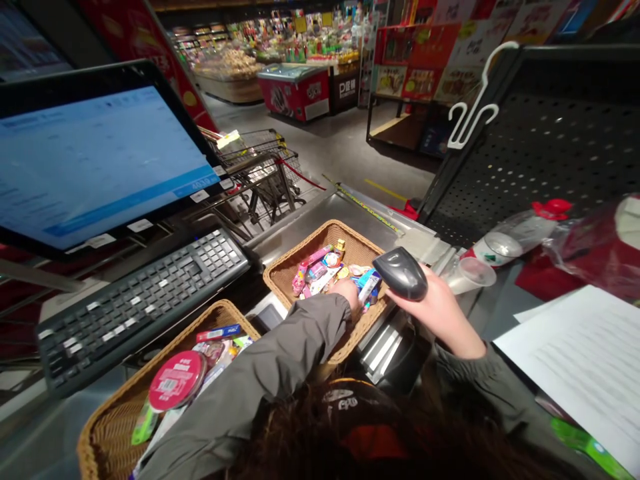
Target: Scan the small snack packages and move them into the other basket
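Note:
My right hand [443, 310] is wrapped round a black handheld barcode scanner [401, 273], its head held over the right rim of the far wicker basket [280, 270]. My left hand [350, 292] reaches down into that basket among small, brightly wrapped snacks [320, 272]. Its fingers are hidden, so whether it grips anything does not show. A blue-and-white packet [369, 287] lies right beside it. Under my left sleeve stands a nearer wicker basket [107, 400], containing a round pink-lidded tub [177, 380], a red-and-blue pack [219, 333] and other packets, partly covered by the sleeve.
On the left are a monitor [100, 160] and a black keyboard [145, 307]. Plastic cups [470, 275], bagged red goods and printed paper [580, 360] occupy the right side. A black perforated panel [550, 133] rises behind them. Shopping carts [260, 167] stand beyond the counter.

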{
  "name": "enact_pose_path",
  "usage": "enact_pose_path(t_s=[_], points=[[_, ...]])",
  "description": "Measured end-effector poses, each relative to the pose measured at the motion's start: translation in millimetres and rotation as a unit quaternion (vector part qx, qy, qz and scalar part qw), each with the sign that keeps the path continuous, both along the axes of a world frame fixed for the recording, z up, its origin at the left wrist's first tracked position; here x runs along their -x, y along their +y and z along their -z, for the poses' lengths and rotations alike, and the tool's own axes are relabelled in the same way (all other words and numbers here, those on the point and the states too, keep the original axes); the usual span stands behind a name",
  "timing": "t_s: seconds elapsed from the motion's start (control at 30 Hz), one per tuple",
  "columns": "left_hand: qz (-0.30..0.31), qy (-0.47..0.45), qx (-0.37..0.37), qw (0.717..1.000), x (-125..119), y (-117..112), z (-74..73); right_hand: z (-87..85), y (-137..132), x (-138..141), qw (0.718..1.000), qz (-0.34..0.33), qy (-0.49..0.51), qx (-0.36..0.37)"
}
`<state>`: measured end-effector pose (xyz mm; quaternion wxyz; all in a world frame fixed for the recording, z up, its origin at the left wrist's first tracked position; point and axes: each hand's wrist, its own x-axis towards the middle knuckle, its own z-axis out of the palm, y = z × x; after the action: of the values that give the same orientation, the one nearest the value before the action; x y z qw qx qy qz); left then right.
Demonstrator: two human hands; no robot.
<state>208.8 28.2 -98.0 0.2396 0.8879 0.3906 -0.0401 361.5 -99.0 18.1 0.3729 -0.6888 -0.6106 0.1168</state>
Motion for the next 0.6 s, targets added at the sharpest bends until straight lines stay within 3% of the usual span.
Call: enact_pose_path(t_s=[0.3, 0.43, 0.6], points=[[-0.066, -0.029, -0.061, 0.996, 34, 33, -66.1, 7.3, 28, 8, 0.998, -0.058, 0.023, -0.018], [-0.097, -0.052, -0.084, 0.99, 59, 36, -98.2, -2.1, 40, 20, 0.996, -0.082, 0.024, -0.032], [-0.133, -0.09, -0.177, 0.971, 103, 26, -141.7, -22.0, 49, 42, 0.991, -0.117, 0.018, -0.056]])
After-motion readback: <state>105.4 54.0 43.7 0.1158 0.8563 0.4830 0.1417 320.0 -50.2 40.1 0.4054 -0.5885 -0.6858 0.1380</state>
